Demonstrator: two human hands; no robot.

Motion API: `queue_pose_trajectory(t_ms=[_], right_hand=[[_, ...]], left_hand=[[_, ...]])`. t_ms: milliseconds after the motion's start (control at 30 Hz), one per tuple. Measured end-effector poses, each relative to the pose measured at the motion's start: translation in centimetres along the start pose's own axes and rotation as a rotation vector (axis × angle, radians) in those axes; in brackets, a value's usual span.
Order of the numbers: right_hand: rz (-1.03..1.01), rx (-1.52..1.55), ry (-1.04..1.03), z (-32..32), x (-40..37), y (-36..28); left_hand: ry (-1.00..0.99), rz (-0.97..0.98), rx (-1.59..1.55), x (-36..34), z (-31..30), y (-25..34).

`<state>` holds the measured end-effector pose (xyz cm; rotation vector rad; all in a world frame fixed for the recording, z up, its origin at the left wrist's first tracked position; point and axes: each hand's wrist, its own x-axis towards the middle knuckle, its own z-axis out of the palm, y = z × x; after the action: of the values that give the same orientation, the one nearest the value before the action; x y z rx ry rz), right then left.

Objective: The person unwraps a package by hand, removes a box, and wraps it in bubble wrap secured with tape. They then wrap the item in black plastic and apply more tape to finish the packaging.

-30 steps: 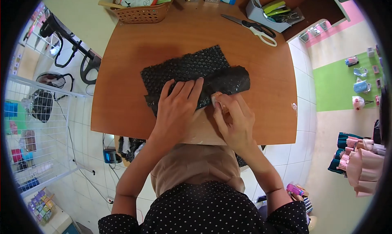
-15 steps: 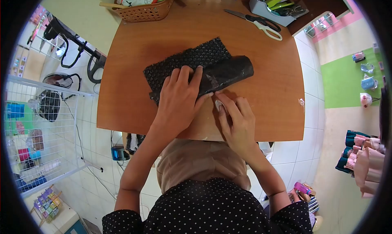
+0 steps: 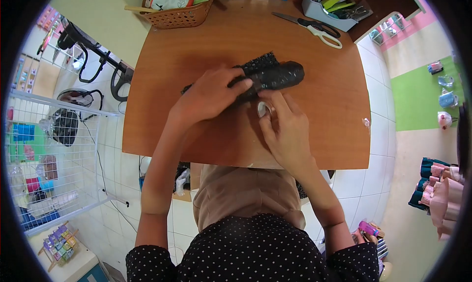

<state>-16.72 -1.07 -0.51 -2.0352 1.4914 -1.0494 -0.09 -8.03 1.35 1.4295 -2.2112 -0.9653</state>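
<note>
A black bubble wrap bundle [image 3: 282, 77] lies rolled up on the wooden table, slanting up to the right, with a bumpy flap sticking out along its far side. My left hand [image 3: 209, 94] presses over its left part, fingers curled across the top and thumb on the near side. Just below the bundle, my right hand [image 3: 289, 129] is closed around a small roll of tape [image 3: 264, 109], its fingertips by the bundle's near edge. Whether a strip of tape runs from the roll to the wrap is too blurred to tell.
Scissors [image 3: 314, 28] lie at the table's far right beside a white bin of tools [image 3: 339, 21]. A brown woven basket [image 3: 179, 17] stands at the far left. The wooden table [image 3: 339, 109] ends close to my lap; a white wire rack [image 3: 54, 159] is off to the left.
The bubble wrap has been rolled further away from me, so less of its flat flap shows. My left hand has moved forward with it, and my right hand has followed slightly with the tape.
</note>
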Motion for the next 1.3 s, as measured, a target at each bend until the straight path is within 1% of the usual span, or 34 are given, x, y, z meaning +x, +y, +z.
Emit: queue_pose_trajectory(t_ms=[33,100,167,200,267,400,467,500,567,600,667,800,867,900,967,1033,1067,1133,1167,1233,1300], right_hand=[[-0.021,-0.023,0.034,0.2,0.1,0.0],[-0.023,0.001,0.032,0.4,0.5,0.3],[-0.023,0.031,0.027,0.6,0.6,0.5],[-0.044,0.016,0.024,0.6,0.7,0.5],[-0.068,0.000,0.028,0.7,1.0,0.6],[-0.086,-0.012,0.021,1.1,1.5,0.7],[-0.089,-0.034,0.008,1.2,1.5,0.6],[-0.082,-0.047,0.027,1.4,1.4,0.5],[-0.079,-0.060,0.047,1.5,1.1,0.5],[-0.059,-0.028,0.053,1.5,0.7,0.5],[-0.037,0.006,0.059,1.6,0.6,0.7],[-0.091,-0.074,0.056,2.2,1.0,1.1],[-0.100,-0.086,0.057,2.4,1.3,1.2],[-0.106,-0.084,0.074,2.5,1.3,1.2],[-0.107,-0.077,0.088,2.6,1.3,1.1],[-0.063,0.044,0.149,2.7,1.4,0.6],[-0.065,0.045,0.149,2.8,1.5,0.7],[-0.066,0.073,0.118,2.9,1.5,1.0],[-0.064,0.074,0.119,2.8,1.5,1.2],[-0.148,-0.063,0.074,2.6,1.7,1.5],[-0.125,-0.021,0.059,2.4,1.5,1.7]], left_hand=[[-0.004,-0.016,-0.019,0.3,-0.2,-0.2],[-0.001,-0.027,-0.035,0.5,-0.2,-0.1],[0.213,0.056,0.319,-0.5,0.3,0.3],[0.214,0.058,0.323,-1.0,0.4,0.8],[0.294,0.198,0.311,-1.7,0.2,1.8],[0.316,0.155,0.215,-1.1,1.3,0.5],[0.329,0.081,0.157,-0.4,1.3,-0.2],[0.330,0.082,0.157,0.0,1.3,-0.7],[0.281,-0.035,0.198,0.7,1.1,-1.7],[0.284,-0.036,0.196,0.9,1.0,-2.0],[0.325,0.010,0.305,1.2,0.9,-2.3],[0.376,0.058,0.402,0.9,0.8,-1.5],[0.450,0.221,0.472,-0.1,1.1,-0.8],[0.449,0.220,0.474,-0.3,1.2,-0.8],[0.418,0.309,0.549,-0.7,1.4,-0.8],[0.373,0.281,0.537,-0.5,1.3,-1.2],[0.334,0.257,0.524,-0.3,1.2,-1.3],[0.350,0.267,0.526,0.1,1.3,-1.4],[0.363,0.275,0.525,0.3,1.4,-1.5],[0.374,0.290,0.533,1.1,1.2,-2.3],[0.387,0.305,0.542,1.4,1.0,-2.6]])
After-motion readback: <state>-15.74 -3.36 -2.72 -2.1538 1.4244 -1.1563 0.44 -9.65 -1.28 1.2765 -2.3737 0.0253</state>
